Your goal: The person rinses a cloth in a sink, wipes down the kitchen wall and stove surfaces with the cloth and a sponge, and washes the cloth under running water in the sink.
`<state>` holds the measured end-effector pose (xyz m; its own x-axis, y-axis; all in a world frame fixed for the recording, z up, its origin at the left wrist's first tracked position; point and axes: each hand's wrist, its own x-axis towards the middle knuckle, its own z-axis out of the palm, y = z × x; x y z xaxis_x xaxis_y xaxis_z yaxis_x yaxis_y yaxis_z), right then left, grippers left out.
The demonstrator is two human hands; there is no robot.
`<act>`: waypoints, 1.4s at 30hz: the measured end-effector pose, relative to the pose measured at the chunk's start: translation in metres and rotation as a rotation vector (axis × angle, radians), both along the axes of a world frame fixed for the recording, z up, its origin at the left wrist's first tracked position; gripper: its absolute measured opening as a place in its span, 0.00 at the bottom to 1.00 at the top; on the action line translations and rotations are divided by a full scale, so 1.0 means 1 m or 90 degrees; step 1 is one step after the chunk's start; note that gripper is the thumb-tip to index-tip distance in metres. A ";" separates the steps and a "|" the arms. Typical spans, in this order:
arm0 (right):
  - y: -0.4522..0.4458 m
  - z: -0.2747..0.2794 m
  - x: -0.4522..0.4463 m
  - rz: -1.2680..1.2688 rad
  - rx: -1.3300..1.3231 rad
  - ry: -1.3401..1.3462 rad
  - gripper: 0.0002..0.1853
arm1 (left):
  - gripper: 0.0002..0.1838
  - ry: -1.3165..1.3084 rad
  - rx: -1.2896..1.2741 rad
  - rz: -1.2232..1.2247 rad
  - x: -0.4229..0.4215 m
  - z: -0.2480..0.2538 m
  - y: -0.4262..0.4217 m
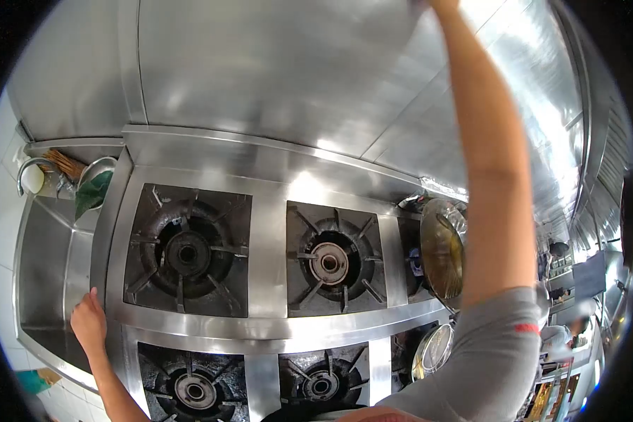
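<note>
My left hand (89, 320) is at the steel side edge of the stove (107, 281), beside the sink, with its fingers curled over that edge. My right arm reaches far up along the steel wall panel (274, 70). Only part of my right hand (443, 3) shows at the top border; its fingers are cut off, and a small dark patch beside it is too blurred to name. Below my arms are black burners, among them a back left burner (187, 254) and a back middle burner (329, 262). No flame shows on them.
A steel sink (42, 281) with a tap (29, 169) lies at the left. Near it are a bamboo brush (65, 163) and a metal bowl with a green cloth (93, 193). A large pan (442, 246) stands at the right, with a strainer (436, 348) nearer. A person (563, 337) is far right.
</note>
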<state>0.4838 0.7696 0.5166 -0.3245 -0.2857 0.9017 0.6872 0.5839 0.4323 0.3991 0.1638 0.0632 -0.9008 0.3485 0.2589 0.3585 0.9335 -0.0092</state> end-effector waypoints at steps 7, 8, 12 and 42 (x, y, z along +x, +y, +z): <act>0.008 -0.275 0.046 -0.057 -0.098 -0.667 0.30 | 0.24 0.014 0.060 -0.036 0.004 0.003 -0.005; 0.016 -0.283 0.053 -0.073 -0.108 -0.741 0.30 | 0.24 0.014 0.067 -0.031 0.005 0.005 -0.006; 0.000 -0.166 0.045 -0.155 -0.064 -0.840 0.23 | 0.22 0.016 0.068 -0.035 0.004 0.006 -0.007; -0.151 -0.329 -0.143 0.038 -0.113 -0.773 0.28 | 0.21 -0.056 0.057 -0.035 0.003 0.014 -0.008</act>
<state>0.3412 0.6185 0.1880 -0.9710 -0.2337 0.0506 -0.1367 0.7162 0.6844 0.4021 0.1555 0.0770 -0.9017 0.3767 0.2120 0.4047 0.9081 0.1078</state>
